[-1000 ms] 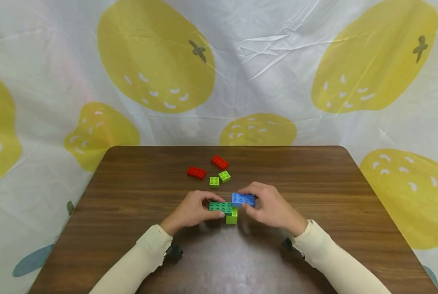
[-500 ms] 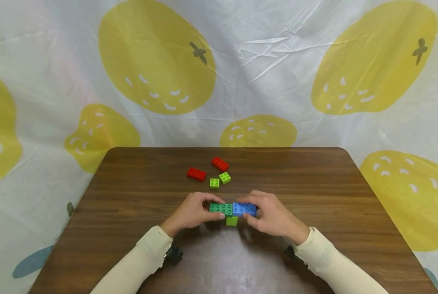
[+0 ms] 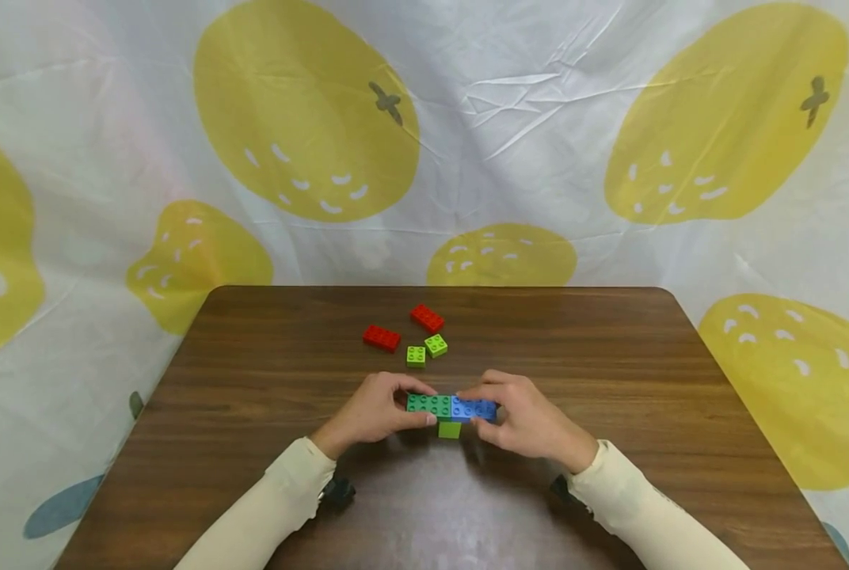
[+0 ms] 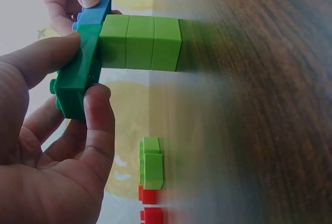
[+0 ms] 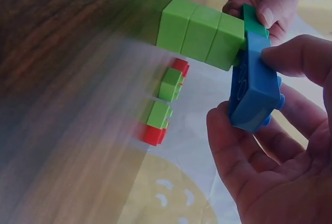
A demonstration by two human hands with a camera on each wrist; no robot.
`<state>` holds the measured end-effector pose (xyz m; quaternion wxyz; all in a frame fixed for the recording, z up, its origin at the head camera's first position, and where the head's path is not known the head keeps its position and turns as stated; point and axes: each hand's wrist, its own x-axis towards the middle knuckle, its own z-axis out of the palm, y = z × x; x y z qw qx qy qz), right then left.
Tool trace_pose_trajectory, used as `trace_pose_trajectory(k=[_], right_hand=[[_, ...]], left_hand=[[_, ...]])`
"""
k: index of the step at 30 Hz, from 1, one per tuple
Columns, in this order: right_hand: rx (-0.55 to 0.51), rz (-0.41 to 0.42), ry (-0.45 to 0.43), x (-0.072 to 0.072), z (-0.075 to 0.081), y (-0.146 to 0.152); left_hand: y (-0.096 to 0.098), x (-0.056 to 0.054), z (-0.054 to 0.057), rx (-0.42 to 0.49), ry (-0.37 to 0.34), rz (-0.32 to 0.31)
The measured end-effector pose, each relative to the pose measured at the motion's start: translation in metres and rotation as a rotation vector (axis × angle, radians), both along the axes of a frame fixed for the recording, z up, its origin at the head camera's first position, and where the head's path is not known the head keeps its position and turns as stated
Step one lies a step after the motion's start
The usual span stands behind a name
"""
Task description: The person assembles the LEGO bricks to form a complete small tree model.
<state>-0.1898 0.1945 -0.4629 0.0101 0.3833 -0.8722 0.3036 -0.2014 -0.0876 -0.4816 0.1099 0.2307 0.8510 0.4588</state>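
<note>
A stack of three lime green bricks (image 4: 140, 43) stands on the table. On its top, end to end, sit a green brick (image 3: 424, 404) to the left and a blue brick (image 3: 473, 408) to the right, each jutting out past the stack. My left hand (image 3: 375, 408) grips the green brick between thumb and fingers. With thumb and fingers my right hand (image 3: 531, 416) holds the blue brick, its open underside partly showing in the right wrist view. From the head view only the front of the lime stack is seen below the two upper bricks.
Farther back on the brown table (image 3: 268, 340) lie two red bricks (image 3: 382, 338) and two small lime green bricks (image 3: 416, 356), loose. A white curtain (image 3: 510, 158) with yellow fruit prints hangs behind the table's far edge.
My right hand has brought the blue brick toward me and down, level with the green brick and against its end. The left hand has stayed on the green brick.
</note>
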Motion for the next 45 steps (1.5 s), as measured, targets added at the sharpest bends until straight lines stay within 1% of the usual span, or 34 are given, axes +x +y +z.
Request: trace_pose_trajectory(k=[3,10,13,19,24,29,31,33,36,39,42,45], right_hand=[[0.003,0.005,0.002,-0.001,0.001,-0.002],[0.019,0.035,0.044,-0.003,0.001,-0.006],[0.028,0.034,0.043,-0.004,0.001,-0.006],[0.039,-0.009,0.024,-0.003,-0.001,-0.003],[0.038,-0.029,0.059,-0.003,-0.005,-0.005],[0.017,-0.038,0.071,-0.003,-0.006,-0.007],[0.013,-0.041,0.074,-0.003,-0.005,-0.008],[0.012,-0.043,0.078,-0.003,-0.005,-0.008],[0.014,-0.045,0.078,-0.003,-0.004,-0.008],[0.017,-0.045,0.082,-0.005,-0.004,-0.008],[0.021,-0.046,0.091,-0.005,-0.005,-0.008],[0.024,-0.043,0.097,-0.006,-0.006,-0.009]], left_hand=[[-0.001,0.000,0.000,-0.003,0.001,0.002],[-0.002,0.000,-0.002,0.002,-0.009,0.004],[-0.002,0.000,-0.002,0.007,-0.012,0.005],[0.001,0.000,-0.001,0.004,-0.016,0.009],[0.002,0.000,0.000,-0.004,-0.017,0.008],[-0.003,-0.002,0.002,0.017,-0.017,-0.017],[-0.007,-0.005,0.003,0.033,-0.029,-0.022],[-0.012,-0.010,0.003,0.041,-0.037,-0.009],[-0.020,-0.020,0.002,0.043,-0.040,0.038],[-0.027,-0.029,0.001,0.044,-0.027,0.089],[-0.034,-0.038,-0.003,0.058,-0.017,0.130],[-0.039,-0.047,-0.008,0.062,-0.002,0.168]])
